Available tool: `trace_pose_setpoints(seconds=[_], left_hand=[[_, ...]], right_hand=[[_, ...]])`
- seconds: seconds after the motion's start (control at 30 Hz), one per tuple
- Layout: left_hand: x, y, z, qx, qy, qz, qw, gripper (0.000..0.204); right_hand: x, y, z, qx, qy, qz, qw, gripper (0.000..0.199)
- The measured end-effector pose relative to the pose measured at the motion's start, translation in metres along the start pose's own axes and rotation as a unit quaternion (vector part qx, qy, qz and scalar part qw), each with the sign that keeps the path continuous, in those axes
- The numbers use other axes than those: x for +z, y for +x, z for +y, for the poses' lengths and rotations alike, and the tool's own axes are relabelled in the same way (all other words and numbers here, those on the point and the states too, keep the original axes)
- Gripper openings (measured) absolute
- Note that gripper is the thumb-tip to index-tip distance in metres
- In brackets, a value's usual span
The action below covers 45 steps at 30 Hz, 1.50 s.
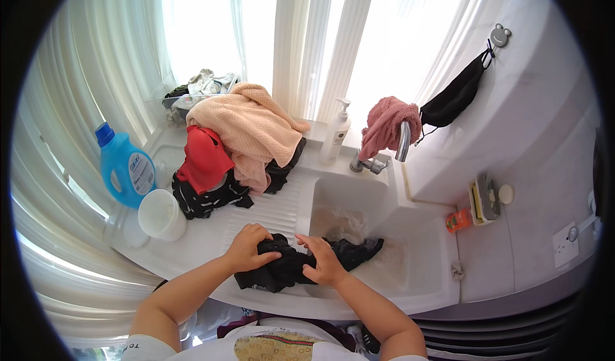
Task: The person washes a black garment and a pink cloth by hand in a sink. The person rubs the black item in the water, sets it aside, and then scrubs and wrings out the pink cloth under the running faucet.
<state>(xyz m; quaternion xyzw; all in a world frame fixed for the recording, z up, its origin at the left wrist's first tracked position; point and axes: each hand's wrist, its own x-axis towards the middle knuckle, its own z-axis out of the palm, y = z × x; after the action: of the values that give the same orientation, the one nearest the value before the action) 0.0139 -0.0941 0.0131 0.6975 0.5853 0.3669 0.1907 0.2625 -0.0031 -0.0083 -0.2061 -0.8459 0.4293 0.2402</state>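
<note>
Bright daylight fills the window [198,28]; pale pleated curtains [295,47] hang across it and down the left side; on the right stands a white wall [538,124], bearing a socket [565,244] and a grey animal-face hook [500,35].

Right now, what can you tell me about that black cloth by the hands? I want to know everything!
The black cloth looks like soft fabric, bunched and wrinkled, so I can't tell what garment it is. Its wide left part lies by the ribbed board; its narrower right end stretches into the white basin, where there's water. The left hand is on its left part, and the right hand is over its middle, fingers spread.
</note>
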Motion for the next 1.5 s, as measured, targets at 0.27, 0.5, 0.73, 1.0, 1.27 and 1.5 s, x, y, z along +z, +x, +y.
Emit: trace_pose_setpoints(seconds=[0.27,0.5,0.73,1.0,1.27,1.5], left_hand=[[0.073,0.074,0.016,-0.197,-0.153,0.093,0.964,0.038],[0.151,0.133,0.073,-0.231,-0.331,-0.077,0.912,0.032],[0.185,0.14,0.1,-0.171,-0.422,-0.099,0.885,0.051],[0.202,0.087,0.135,0.07,-0.129,0.052,0.988,0.094],[0.203,0.111,0.077,-0.233,-0.447,-0.172,0.846,0.06],[0.195,0.155,0.013,-0.578,-0.533,-0.15,0.6,0.047]], right_hand=[[-0.034,-0.052,0.054,0.203,-0.104,0.035,0.973,0.047],[-0.157,-0.086,-0.015,0.178,-0.089,0.352,0.915,0.031],[-0.2,-0.105,-0.067,0.049,-0.269,0.29,0.917,0.033],[-0.223,-0.066,-0.073,0.282,-0.014,0.165,0.945,0.029],[-0.232,-0.03,0.015,0.405,0.342,0.038,0.847,0.033],[-0.156,-0.003,0.191,0.299,0.009,0.164,0.94,0.036]])
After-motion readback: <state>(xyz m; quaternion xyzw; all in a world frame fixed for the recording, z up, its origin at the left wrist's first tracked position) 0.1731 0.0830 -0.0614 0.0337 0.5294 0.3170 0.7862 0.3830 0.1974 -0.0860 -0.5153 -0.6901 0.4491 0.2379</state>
